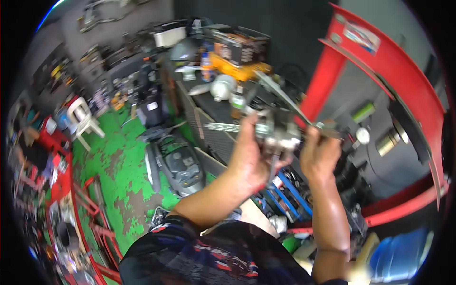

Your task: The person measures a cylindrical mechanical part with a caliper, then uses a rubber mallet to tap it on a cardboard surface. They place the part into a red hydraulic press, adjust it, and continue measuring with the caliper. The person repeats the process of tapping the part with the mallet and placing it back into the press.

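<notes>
My left hand is closed around a shiny round metal engine part that looks like a crankshaft, held up in front of me. A ridged shaft sticks out of it to the left, and a flat rod hangs below. My right hand, just right of the part, has its fingers closed on a long straight metal tool like a caliper. The tool slants up to the far left, past the part. Motion blur hides its details and whether it touches the part.
A red press frame with a round gauge stands at the right. Behind my hands, a dark workbench carries bottles and a box. A scooter stands on the green floor at left, beyond a white chair.
</notes>
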Motion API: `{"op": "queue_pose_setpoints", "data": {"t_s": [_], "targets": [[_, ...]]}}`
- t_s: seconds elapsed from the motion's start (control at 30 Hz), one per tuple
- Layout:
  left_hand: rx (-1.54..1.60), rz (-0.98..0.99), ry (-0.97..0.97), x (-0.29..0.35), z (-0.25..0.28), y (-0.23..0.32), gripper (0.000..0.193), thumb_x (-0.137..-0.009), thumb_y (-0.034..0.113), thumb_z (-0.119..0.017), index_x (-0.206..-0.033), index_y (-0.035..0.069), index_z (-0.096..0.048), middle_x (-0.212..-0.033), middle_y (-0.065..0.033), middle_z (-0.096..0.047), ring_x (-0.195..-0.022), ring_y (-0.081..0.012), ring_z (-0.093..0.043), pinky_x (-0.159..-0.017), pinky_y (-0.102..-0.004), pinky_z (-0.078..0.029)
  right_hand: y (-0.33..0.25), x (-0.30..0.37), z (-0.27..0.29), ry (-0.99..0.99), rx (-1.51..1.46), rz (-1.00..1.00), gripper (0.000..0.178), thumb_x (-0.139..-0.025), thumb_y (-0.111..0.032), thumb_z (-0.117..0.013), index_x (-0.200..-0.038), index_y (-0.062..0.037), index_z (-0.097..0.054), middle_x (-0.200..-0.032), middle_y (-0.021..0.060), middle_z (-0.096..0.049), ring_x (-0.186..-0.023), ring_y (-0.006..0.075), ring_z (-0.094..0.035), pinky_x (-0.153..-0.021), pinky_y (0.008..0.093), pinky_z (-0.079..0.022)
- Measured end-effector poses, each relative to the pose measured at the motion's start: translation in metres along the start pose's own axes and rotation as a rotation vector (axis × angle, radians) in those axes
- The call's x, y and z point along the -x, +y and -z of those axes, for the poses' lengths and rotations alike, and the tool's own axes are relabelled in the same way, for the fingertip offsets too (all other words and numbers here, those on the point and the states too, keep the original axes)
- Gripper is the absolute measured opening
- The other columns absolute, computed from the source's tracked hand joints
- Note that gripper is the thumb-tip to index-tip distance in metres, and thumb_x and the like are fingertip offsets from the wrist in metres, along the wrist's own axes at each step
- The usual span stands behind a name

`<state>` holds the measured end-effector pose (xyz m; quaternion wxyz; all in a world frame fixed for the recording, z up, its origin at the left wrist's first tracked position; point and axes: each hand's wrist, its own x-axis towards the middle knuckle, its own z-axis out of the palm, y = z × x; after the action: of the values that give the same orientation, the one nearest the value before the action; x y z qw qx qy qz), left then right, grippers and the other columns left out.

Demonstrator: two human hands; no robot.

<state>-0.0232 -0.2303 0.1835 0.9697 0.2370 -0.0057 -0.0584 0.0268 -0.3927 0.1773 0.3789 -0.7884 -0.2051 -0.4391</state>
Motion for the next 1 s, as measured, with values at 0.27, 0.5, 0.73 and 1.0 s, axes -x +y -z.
{"op": "queue_pose_setpoints", "data": {"t_s": [0.27, 0.5, 0.73, 1.0], "targets": [[-1.011, -0.613, -0.285, 0.024, 0.006, 0.024, 0.083, -0.092, 0.069, -0.066, -0.133, -0.002, -0.051, -0.114, -0.0119, -0.064, -0.103, -0.0224, -0.063, -0.088, -0.0340, -0.051, -0.012, -0.031, 0.018, 0.087, -0.477, -0.341, 0.044, -0.108, -0.033, -0.060, -0.127, 0.0052, -0.053, -0.123, 0.0222, -0.060, -0.105, 0.0255, -0.056, -0.096, 0.0390, -0.047], [-0.644, -0.986, -0.226, 0.048, 0.039, 0.000, 0.061, -0.099, 0.039, -0.059, -0.144, -0.001, -0.051, -0.138, -0.0132, -0.055, -0.124, -0.0214, -0.053, -0.110, -0.0372, -0.038, -0.058, 0.007, -0.014, -0.130, -0.728, -0.320, 0.059, -0.111, -0.035, -0.052, -0.146, 0.0119, -0.043, -0.138, 0.0246, -0.053, -0.120, 0.0272, -0.053, -0.107, 0.0402, -0.041], [0.051, -0.352, 0.096, 0.056, 0.014, 0.027, 0.044, -0.103, 0.050, -0.058, -0.118, 0.009, -0.064, -0.094, -0.0066, -0.073, -0.079, -0.0204, -0.073, -0.076, -0.0382, -0.061, -0.049, 0.007, -0.049, -0.116, -0.594, -0.276, 0.047, -0.113, -0.031, -0.049, -0.142, 0.0064, -0.047, -0.117, 0.0132, -0.059, -0.094, 0.0179, -0.056, -0.077, 0.0314, -0.050], [-0.076, -0.415, 0.235, 0.074, 0.004, 0.045, 0.048, -0.101, 0.051, -0.058, -0.129, 0.013, -0.062, -0.114, -0.0089, -0.074, -0.098, -0.0234, -0.073, -0.086, -0.0416, -0.060, -0.067, -0.010, -0.044, -0.275, -0.740, -0.257, 0.031, -0.112, -0.022, -0.046, -0.129, 0.0040, -0.049, -0.112, 0.0137, -0.063, -0.088, 0.0164, -0.061, -0.078, 0.0320, -0.052]]}}
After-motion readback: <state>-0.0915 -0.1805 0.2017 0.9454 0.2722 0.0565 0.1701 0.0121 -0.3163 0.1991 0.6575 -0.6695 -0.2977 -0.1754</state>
